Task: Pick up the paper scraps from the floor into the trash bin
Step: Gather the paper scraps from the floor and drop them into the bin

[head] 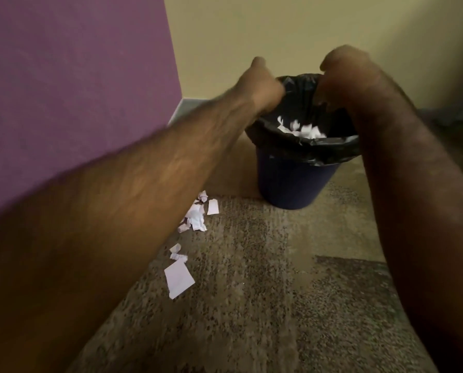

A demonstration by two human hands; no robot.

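Note:
A dark blue trash bin [292, 181] lined with a black bag [330, 149] stands on the carpet near the wall corner. White paper scraps [301, 129] lie inside it, blurred. My left hand [264, 86] hangs over the bin's left rim and my right hand [342, 76] over its back right rim. Both point down into the opening and are seen from behind, so their fingers are hidden. More paper scraps lie on the floor left of the bin: a crumpled cluster [196, 215], small bits [177, 252] and a flat white sheet [178, 278].
A purple wall [71, 90] rises close on the left and a cream wall [251, 28] runs behind the bin. Brown mottled carpet [251, 305] covers the floor in front of the bin.

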